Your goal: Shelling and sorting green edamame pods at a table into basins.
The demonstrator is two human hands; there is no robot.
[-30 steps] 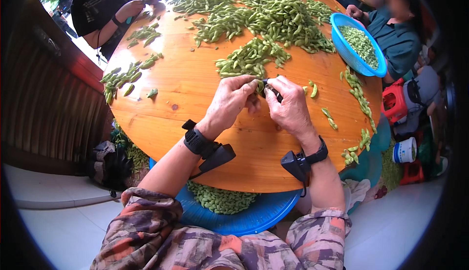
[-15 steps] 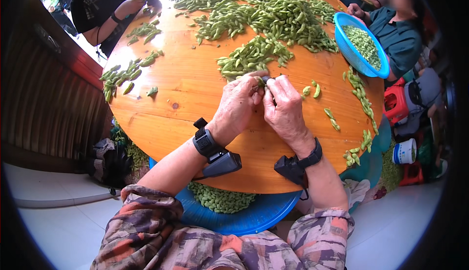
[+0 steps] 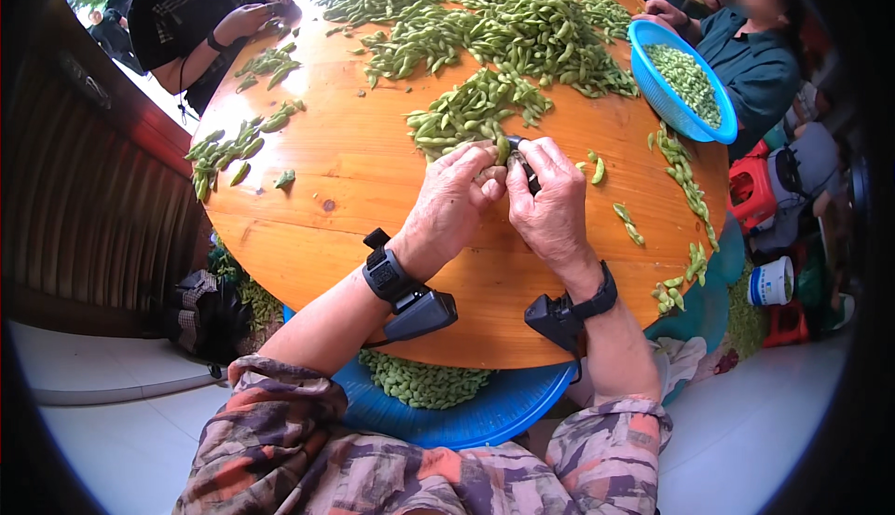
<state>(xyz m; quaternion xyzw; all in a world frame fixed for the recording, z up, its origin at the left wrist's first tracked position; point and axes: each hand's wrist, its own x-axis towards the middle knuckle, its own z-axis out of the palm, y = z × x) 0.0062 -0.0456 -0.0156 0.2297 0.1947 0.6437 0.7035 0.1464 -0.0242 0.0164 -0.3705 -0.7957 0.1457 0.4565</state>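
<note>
Over the near middle of the round wooden table [image 3: 373, 212], my two hands meet at the fingertips. My left hand [image 3: 449, 193] is closed, pinching a green soybean pod [image 3: 502, 150] between thumb and fingers. My right hand [image 3: 554, 200] is closed round a small black tool [image 3: 533, 182], whose dark end shows beside the pod; its exact kind is hidden by the fingers. Just beyond my fingertips lies a small heap of soybean pods [image 3: 471, 109]. In a blue basin [image 3: 508, 419] below the table edge, in front of me, are many shelled beans [image 3: 424, 383].
A large pod pile [image 3: 531, 26] covers the far table. Split pods [image 3: 685, 179] line the right edge; more pods [image 3: 224, 151] lie at left. A co-worker at right sits by a blue basket [image 3: 681, 105] of beans. Another, far left, handles something small. Red stools [image 3: 750, 189] stand at right.
The pod between my fingers now stands more upright, and more of the black tool shows in my right hand. The view has shifted slightly. At far left, the co-worker's hands have moved apart a little.
</note>
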